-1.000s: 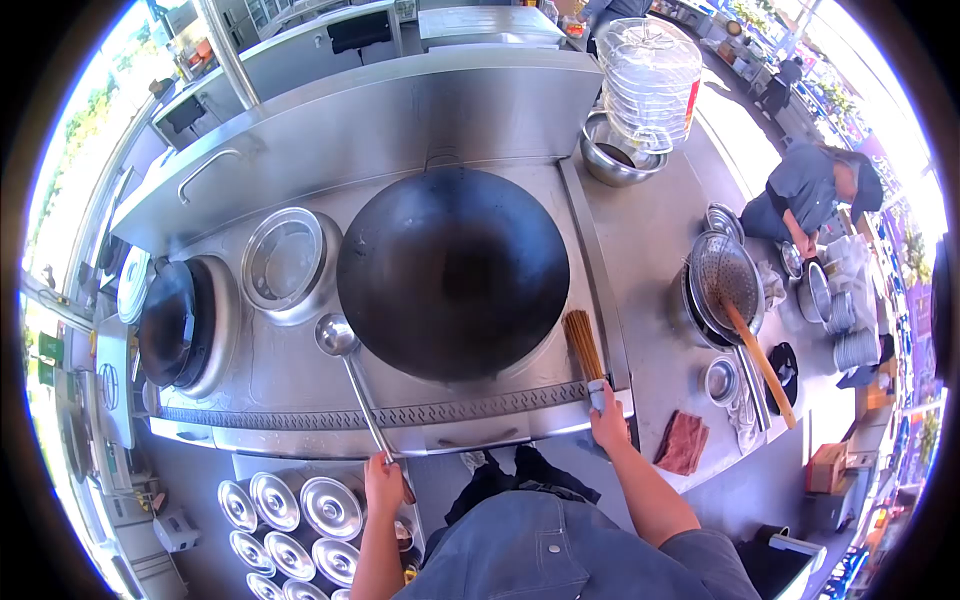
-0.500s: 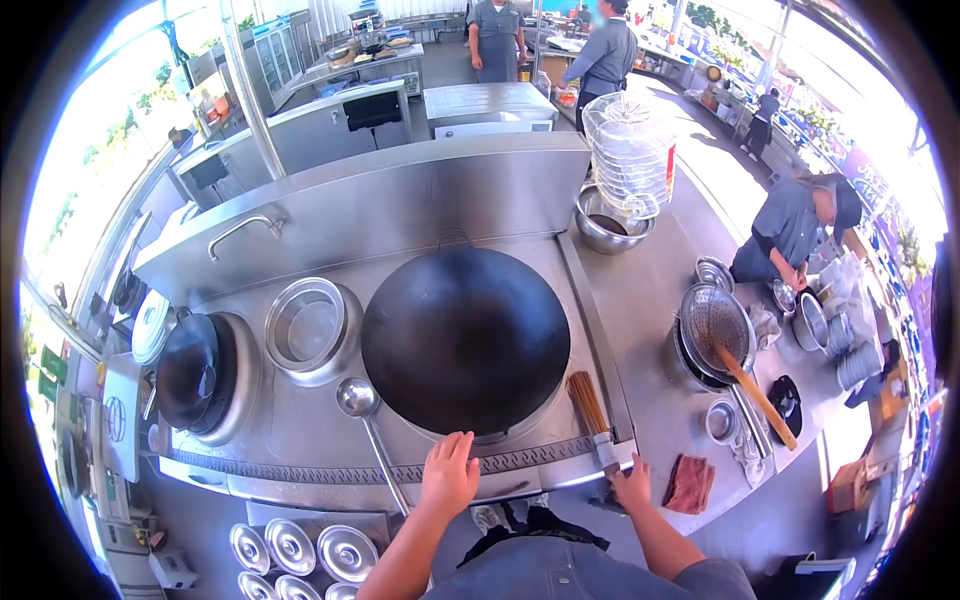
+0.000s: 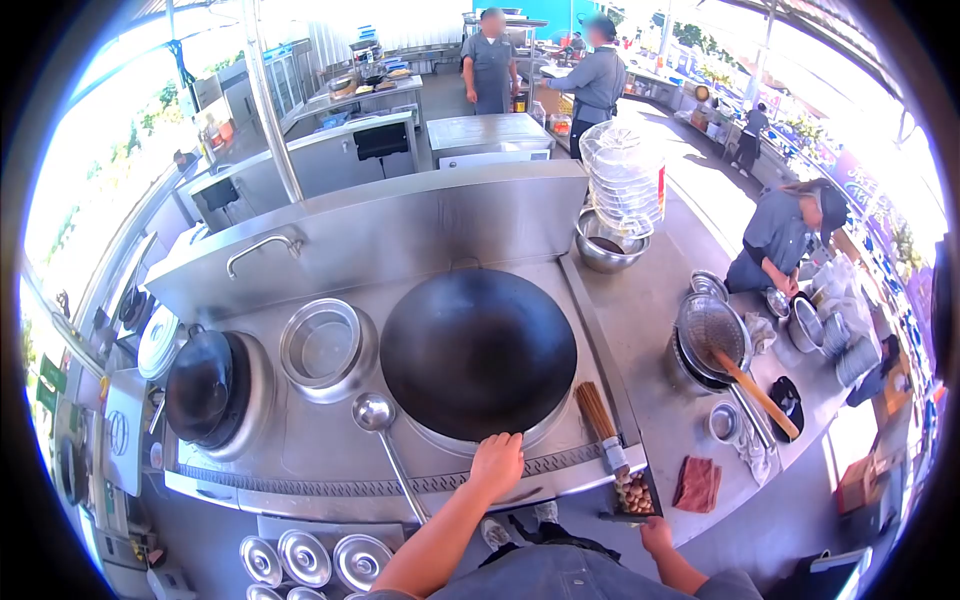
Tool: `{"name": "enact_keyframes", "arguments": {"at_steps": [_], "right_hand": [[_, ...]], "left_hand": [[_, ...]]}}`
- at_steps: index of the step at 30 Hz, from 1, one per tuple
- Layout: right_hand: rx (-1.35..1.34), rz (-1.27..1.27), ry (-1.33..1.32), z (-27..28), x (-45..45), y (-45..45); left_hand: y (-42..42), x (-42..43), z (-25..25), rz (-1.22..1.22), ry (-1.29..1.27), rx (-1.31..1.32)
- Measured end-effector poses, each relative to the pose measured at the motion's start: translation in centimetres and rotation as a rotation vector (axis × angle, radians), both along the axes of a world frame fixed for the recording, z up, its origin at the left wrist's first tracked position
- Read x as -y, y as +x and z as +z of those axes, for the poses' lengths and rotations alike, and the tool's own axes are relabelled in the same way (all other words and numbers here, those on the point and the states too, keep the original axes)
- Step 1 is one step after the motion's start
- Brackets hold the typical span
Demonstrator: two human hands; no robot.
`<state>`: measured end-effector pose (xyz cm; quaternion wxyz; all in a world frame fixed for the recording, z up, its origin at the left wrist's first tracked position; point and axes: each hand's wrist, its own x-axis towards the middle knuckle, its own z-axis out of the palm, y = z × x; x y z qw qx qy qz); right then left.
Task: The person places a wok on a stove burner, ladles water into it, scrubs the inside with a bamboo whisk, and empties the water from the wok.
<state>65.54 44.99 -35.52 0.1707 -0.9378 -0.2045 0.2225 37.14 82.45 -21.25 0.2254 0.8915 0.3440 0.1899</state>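
Observation:
In the head view, a large black wok [image 3: 480, 350] sits on the steel stove in front of me. My left hand [image 3: 498, 462] is at its near rim, fingers together and curled at the edge. My right hand [image 3: 657, 538] grips the front edge of a small pulled-out drawer [image 3: 650, 517] below the stove's right corner. Small round brownish pieces [image 3: 634, 492], too small to name, lie inside it. Just above the drawer is a bamboo wok brush [image 3: 600, 420]. Left of the wok, a steel ladle [image 3: 375, 412] lies with its handle over the stove's front edge.
A steel pot [image 3: 322, 345] and a smaller black wok [image 3: 205, 385] stand on the left. To the right are a strainer [image 3: 714, 330], a wooden-handled tool [image 3: 755, 392] and a reddish cloth [image 3: 698, 484]. A co-worker [image 3: 790, 235] bends over bowls at the far right.
My left hand has moved right onto the wok's near rim. My right hand has moved down and toward me, and the drawer with the round pieces has come open. The view has shifted slightly.

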Motion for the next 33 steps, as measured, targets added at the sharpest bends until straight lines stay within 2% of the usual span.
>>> {"name": "enact_keyframes", "arguments": {"at_steps": [3, 5, 6, 8, 9, 11, 12, 14, 17, 27, 33], "right_hand": [[-0.147, 0.081, 0.045, 1.3, -0.2, -0.3], [-0.481, 0.037, 0.028, 6.8, -1.8, -2.2], [-0.478, 0.035, 0.032, 8.6, -1.8, -3.8], [-0.629, 0.093, 0.229, 11.0, -1.6, -6.3], [-0.624, 0.092, 0.231, 10.6, -0.7, -6.7], [-0.577, 0.302, 0.243, 9.4, 1.9, -8.1], [-0.572, 0.306, 0.242, 9.2, 2.9, -8.0], [-0.62, 0.26, -0.107, 9.8, 4.3, -7.9], [-0.579, 0.241, -0.105, 7.6, 6.8, -6.9], [-0.736, -0.193, 0.359, 4.8, 16.7, -7.0], [-0.789, -0.245, 0.381, 3.8, 20.2, -4.7]], "left_hand": [[0.5, 0.0, -0.7, 0.017, 0.035, -0.052], [0.7, 0.0, -1.2, 0.031, 0.063, -0.063], [0.8, 0.1, -1.3, 0.051, 0.072, -0.085], [1.1, -0.1, -1.4, 0.068, 0.084, -0.1], [1.3, -0.2, -1.4, 0.081, 0.07, -0.117], [1.5, 0.0, -1.4, 0.097, 0.052, -0.13], [1.6, 0.0, -1.4, 0.115, 0.056, -0.143], [1.9, 0.1, -1.5, 0.14, 0.06, -0.151], [2.2, 0.3, -1.6, 0.17, 0.068, -0.177], [3.2, 0.6, -1.6, 0.232, 0.071, -0.304], [3.7, 1.0, -1.1, 0.28, 0.035, -0.396]]}}
